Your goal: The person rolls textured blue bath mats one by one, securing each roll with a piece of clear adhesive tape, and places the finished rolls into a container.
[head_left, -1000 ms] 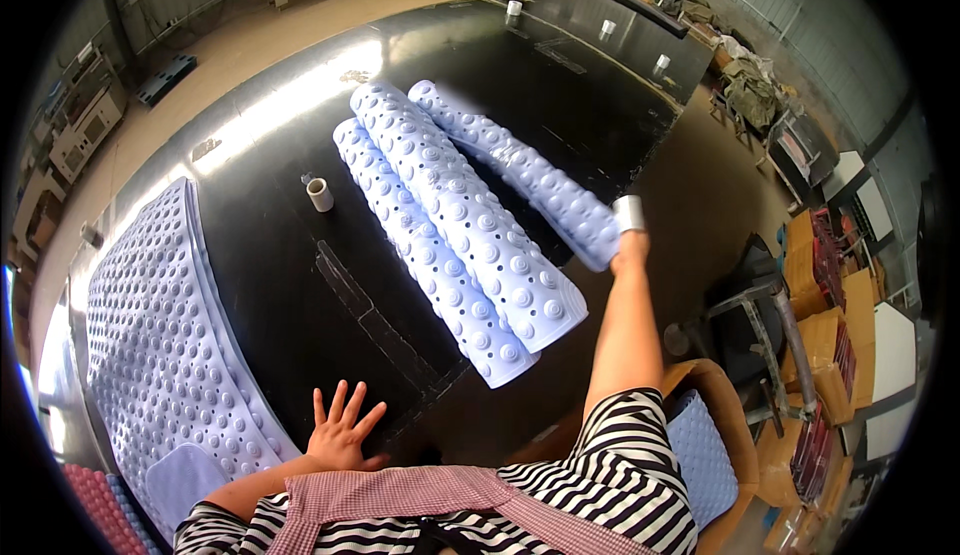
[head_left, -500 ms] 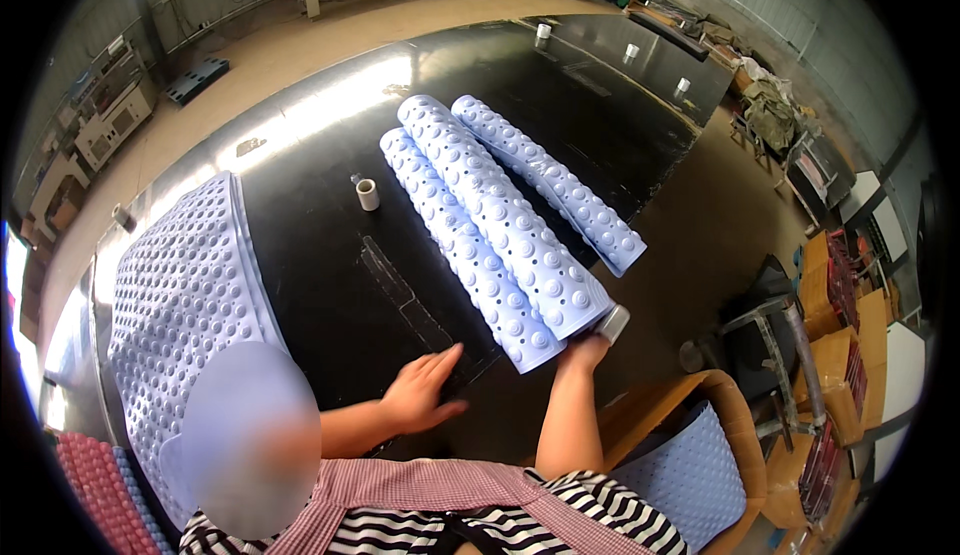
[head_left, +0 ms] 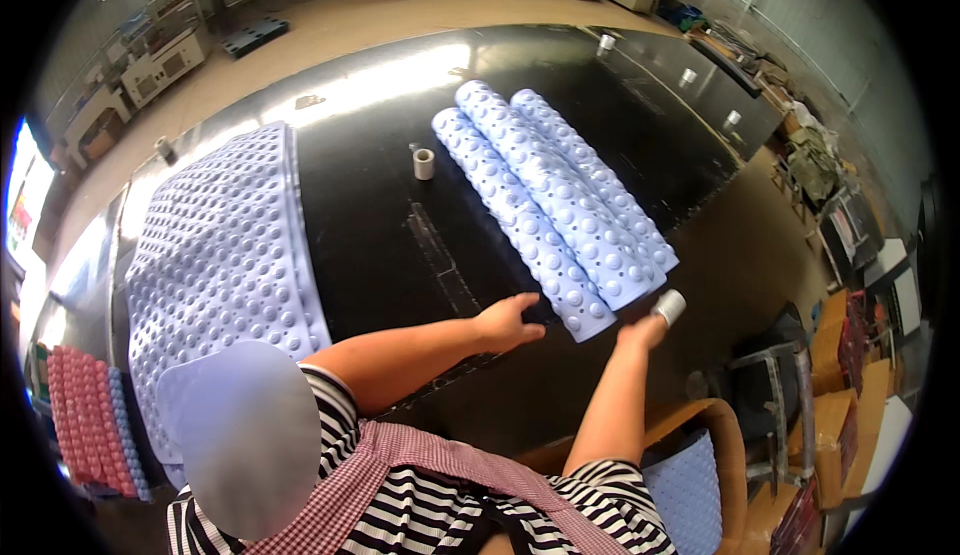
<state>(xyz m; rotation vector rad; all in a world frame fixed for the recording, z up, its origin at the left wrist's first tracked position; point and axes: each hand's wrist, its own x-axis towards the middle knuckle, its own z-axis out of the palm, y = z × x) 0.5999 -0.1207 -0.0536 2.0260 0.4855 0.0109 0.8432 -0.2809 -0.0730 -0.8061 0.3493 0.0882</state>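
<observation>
Three pale blue bubbled bath mats, rolled into tubes, lie side by side on the black table. The left roll [head_left: 525, 225], the middle roll [head_left: 560, 195] and the right roll [head_left: 600, 170] all slant toward me. My right hand [head_left: 642, 333] is closed around a small whitish tape roll [head_left: 670, 305], just off the near end of the middle roll. My left hand [head_left: 508, 323] is open and empty, fingers reaching toward the near end of the left roll without plainly touching it.
A stack of flat blue mats [head_left: 225, 245] covers the table's left part. A white tape roll [head_left: 424, 164] stands on the black tabletop [head_left: 370, 255]. Red rolled mats [head_left: 85, 405] sit at lower left. A cardboard box [head_left: 735, 455] holding a blue mat and a chair [head_left: 775, 395] are at right.
My right hand has drawn the tape roll away from the middle roll's end. The right mat roll now lies against the middle one. My left hand is closer to the left roll; the view has shifted.
</observation>
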